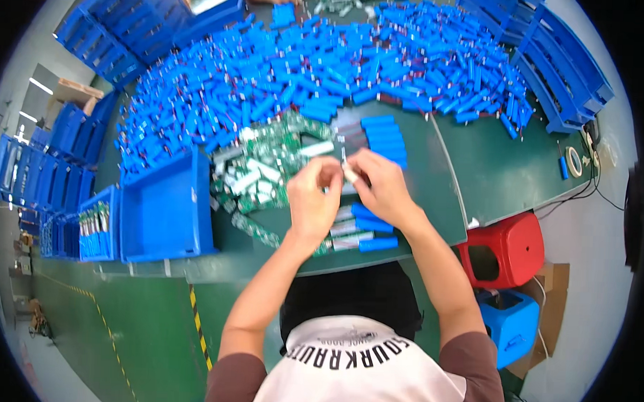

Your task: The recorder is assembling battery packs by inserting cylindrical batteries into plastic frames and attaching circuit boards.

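Both hands meet over the table in front of me. My right hand (385, 187) is closed, its fingertips pinching a small white piece (349, 171), possibly a connector. Close beside it, my left hand (315, 199) is closed too, thumb and fingers pressed together; what lies in them is hidden. Beyond and below the hands runs a column of blue battery packs (385, 138), laid side by side with pale strips at their left ends. To the left spreads a heap of green circuit boards (267, 139), some with white faces.
A huge pile of blue battery packs (270, 68) covers the far table. An open blue bin (167, 210) stands at left, with a smaller filled crate (98, 225) beside it. Blue crates (564, 57) stack at far right, near a tape roll (573, 161). Red stool (508, 250) and blue stool (509, 328) stand lower right.
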The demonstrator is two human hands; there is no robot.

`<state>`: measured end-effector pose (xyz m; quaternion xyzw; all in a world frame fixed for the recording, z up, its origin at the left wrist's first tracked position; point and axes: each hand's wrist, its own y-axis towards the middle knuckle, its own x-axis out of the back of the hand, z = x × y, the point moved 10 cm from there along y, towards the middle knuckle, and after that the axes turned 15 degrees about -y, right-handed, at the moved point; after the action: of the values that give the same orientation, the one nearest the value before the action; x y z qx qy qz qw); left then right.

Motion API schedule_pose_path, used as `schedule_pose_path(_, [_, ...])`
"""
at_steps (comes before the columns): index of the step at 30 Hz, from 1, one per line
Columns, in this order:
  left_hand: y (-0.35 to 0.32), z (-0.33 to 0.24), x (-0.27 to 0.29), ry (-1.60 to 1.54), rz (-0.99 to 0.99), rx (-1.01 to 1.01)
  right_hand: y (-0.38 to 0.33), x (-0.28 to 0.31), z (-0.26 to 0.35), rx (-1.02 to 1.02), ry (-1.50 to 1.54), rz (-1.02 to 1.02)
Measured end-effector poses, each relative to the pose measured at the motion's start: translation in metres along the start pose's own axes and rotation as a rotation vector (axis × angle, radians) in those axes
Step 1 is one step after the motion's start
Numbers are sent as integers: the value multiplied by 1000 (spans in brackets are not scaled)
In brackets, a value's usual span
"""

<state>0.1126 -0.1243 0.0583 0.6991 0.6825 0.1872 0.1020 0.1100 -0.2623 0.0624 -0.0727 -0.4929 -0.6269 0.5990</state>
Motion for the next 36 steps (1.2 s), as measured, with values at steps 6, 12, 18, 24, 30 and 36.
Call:
schedule_pose_path(6, [4,-11,50,89,-55,-21,7,-7,-12,-97,-13,76])
schedule_pose_path(12, [-34,-17,21,587,186,-208,19,-43,3,-38,-36,325])
schedule_pose_path(18, [-57,-2,15,558,192,-208,6,-54,10,22,-189,484])
schedule_pose_path(24, [-60,-4,16,538,126,-233,4,-60,9,-27,-86,584])
schedule_pose_path(30, [-59,6,27,338,121,-120,3,-68,-1,-135,35,698])
schedule_pose_path(36, [-55,-1,22,422,118,-183,13,-66,11,-3,-116,586])
